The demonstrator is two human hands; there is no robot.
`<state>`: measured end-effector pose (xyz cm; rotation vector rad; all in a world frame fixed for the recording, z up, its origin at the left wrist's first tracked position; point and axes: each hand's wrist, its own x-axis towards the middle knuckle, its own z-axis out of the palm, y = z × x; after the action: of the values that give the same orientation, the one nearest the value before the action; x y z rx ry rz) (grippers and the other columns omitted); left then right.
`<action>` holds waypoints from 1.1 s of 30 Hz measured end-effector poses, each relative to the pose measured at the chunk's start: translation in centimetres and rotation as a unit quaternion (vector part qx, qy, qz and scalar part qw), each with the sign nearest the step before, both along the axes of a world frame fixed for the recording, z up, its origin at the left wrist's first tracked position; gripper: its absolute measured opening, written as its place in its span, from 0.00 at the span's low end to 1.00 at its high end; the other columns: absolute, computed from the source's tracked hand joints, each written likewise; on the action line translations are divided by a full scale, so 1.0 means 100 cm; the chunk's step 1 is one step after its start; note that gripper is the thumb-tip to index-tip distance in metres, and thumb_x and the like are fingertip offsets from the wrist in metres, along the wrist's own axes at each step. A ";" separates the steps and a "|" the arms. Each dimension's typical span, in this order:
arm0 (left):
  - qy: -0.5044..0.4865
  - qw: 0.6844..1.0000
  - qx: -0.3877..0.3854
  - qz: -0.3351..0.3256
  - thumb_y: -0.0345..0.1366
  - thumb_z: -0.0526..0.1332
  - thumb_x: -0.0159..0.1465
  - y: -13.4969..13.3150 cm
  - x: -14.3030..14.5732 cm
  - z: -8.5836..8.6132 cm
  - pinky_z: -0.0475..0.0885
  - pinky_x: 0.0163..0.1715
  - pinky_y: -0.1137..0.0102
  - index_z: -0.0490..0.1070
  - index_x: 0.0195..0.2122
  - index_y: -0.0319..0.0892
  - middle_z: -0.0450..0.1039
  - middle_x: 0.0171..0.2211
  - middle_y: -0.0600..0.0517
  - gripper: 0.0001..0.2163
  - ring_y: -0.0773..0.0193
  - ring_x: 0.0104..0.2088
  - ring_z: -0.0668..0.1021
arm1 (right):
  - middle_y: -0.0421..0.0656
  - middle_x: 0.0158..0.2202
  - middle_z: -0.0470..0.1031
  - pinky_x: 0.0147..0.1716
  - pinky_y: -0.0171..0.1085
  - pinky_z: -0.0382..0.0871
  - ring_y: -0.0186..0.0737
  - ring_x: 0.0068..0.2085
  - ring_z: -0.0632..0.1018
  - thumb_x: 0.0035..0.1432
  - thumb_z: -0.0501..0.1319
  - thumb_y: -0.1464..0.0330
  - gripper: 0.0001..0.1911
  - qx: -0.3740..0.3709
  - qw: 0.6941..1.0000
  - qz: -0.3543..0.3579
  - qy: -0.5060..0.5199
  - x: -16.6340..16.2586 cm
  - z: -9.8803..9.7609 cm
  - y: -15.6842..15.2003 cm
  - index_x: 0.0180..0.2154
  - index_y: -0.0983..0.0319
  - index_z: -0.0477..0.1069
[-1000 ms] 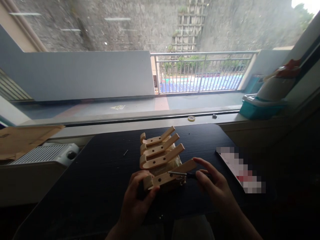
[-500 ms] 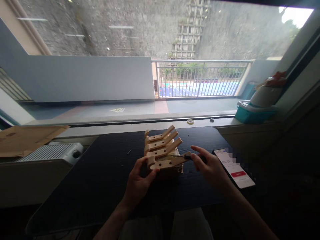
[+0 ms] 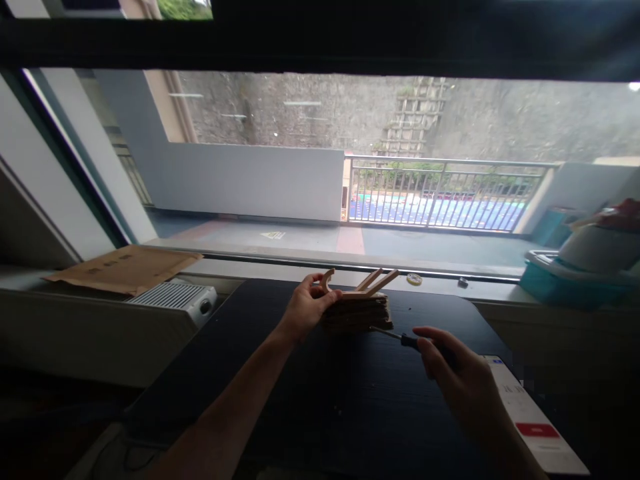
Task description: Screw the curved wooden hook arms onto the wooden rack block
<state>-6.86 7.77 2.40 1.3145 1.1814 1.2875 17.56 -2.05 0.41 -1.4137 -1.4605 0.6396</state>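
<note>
My left hand [image 3: 311,303] is closed around the curved left end of a pale wooden hook piece [image 3: 357,294]. Angled wooden arms [image 3: 384,283] rise at the right of that piece. Under it lies a rough brown block [image 3: 357,315] with a layered front edge, on the black table [image 3: 320,400]. In my right hand [image 3: 453,363] is a screwdriver [image 3: 407,341], held by its dark handle. Its shaft points left, and the tip is near the lower front edge of the block; whether they touch I cannot tell.
A phone [image 3: 537,430] with a lit screen lies at the right, partly behind my right forearm. On the sill are a tape roll [image 3: 414,279], a small grey object [image 3: 463,283] and a teal box [image 3: 560,283]. Brown cardboard [image 3: 125,267] rests by a white radiator [image 3: 175,300].
The view has shifted. The screwdriver has come away from the front wooden arm to below the block's edge. The block now shows its front side, and my left hand grips the curved end.
</note>
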 end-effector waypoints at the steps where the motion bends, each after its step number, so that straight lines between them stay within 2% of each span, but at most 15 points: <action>1: 0.000 1.000 -0.004 -0.003 0.40 0.70 0.50 0.002 0.000 0.003 0.71 0.35 0.69 0.65 0.49 0.40 0.77 0.33 0.50 0.26 0.62 0.34 0.78 | 0.36 0.18 0.65 0.14 0.31 0.59 0.33 0.19 0.66 0.56 0.57 0.52 0.23 -0.001 1.000 -0.002 -0.008 0.002 -0.002 0.000 0.44 0.62 0.74; 7: 0.018 0.999 -0.022 -0.028 0.38 0.69 0.52 0.003 0.005 0.016 0.72 0.36 0.69 0.66 0.48 0.40 0.77 0.34 0.50 0.23 0.61 0.35 0.78 | 0.37 0.18 0.68 0.14 0.30 0.62 0.34 0.19 0.69 0.57 0.56 0.51 0.22 0.011 0.999 0.006 -0.033 0.008 -0.005 0.003 0.40 0.61 0.75; 11: 0.021 0.998 -0.036 -0.045 0.35 0.69 0.53 0.005 0.001 0.019 0.71 0.36 0.71 0.66 0.48 0.40 0.77 0.33 0.51 0.22 0.64 0.35 0.78 | 0.37 0.19 0.71 0.16 0.28 0.64 0.33 0.20 0.71 0.58 0.57 0.53 0.19 0.060 0.996 -0.020 -0.065 0.006 -0.003 0.002 0.38 0.60 0.76; 14: 0.032 0.994 -0.065 -0.076 0.33 0.69 0.52 0.008 -0.004 0.022 0.69 0.34 0.73 0.68 0.47 0.39 0.76 0.32 0.52 0.21 0.66 0.33 0.77 | 0.38 0.24 0.76 0.19 0.27 0.67 0.33 0.22 0.75 0.58 0.58 0.55 0.16 0.105 0.990 -0.038 -0.092 0.000 -0.002 0.003 0.38 0.58 0.76; 17: 0.046 0.990 -0.093 -0.098 0.33 0.70 0.51 0.011 -0.007 0.027 0.68 0.29 0.73 0.69 0.45 0.38 0.76 0.32 0.51 0.20 0.67 0.30 0.76 | 0.39 0.33 0.80 0.26 0.27 0.71 0.36 0.30 0.80 0.58 0.58 0.57 0.14 0.137 0.982 -0.024 -0.127 -0.006 -0.002 0.007 0.40 0.57 0.75; 19: 0.051 0.989 -0.092 -0.100 0.34 0.71 0.49 0.013 -0.007 0.030 0.68 0.26 0.73 0.70 0.42 0.37 0.75 0.31 0.51 0.20 0.67 0.28 0.76 | 0.40 0.35 0.81 0.29 0.28 0.73 0.38 0.34 0.81 0.59 0.58 0.57 0.14 0.153 0.977 -0.018 -0.148 -0.009 -0.003 0.011 0.41 0.57 0.75; 26: 0.047 0.985 -0.083 -0.141 0.43 0.73 0.43 0.021 -0.007 0.030 0.71 0.26 0.69 0.73 0.35 0.39 0.76 0.30 0.50 0.20 0.63 0.28 0.77 | 0.39 0.30 0.81 0.25 0.30 0.73 0.40 0.28 0.81 0.57 0.59 0.54 0.15 0.177 0.965 -0.050 -0.184 0.000 -0.011 0.016 0.40 0.56 0.75; 29: 0.054 0.983 -0.078 -0.154 0.45 0.73 0.44 0.024 -0.007 0.028 0.71 0.26 0.68 0.73 0.35 0.39 0.76 0.30 0.50 0.20 0.63 0.28 0.77 | 0.39 0.28 0.80 0.22 0.30 0.73 0.40 0.26 0.80 0.57 0.59 0.53 0.16 0.181 0.961 -0.062 -0.199 0.005 -0.012 0.016 0.39 0.56 0.75; 33: 0.059 0.981 -0.065 -0.172 0.46 0.71 0.46 0.028 -0.008 0.027 0.71 0.26 0.69 0.73 0.34 0.39 0.76 0.30 0.49 0.19 0.63 0.28 0.77 | 0.40 0.29 0.81 0.24 0.30 0.74 0.41 0.28 0.81 0.57 0.58 0.53 0.17 0.189 0.953 -0.077 -0.225 0.006 -0.015 0.016 0.40 0.56 0.75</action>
<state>-7.68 10.54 5.13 1.4399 1.0439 0.8803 18.16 -0.47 -1.10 -1.3985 -1.6886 -0.0761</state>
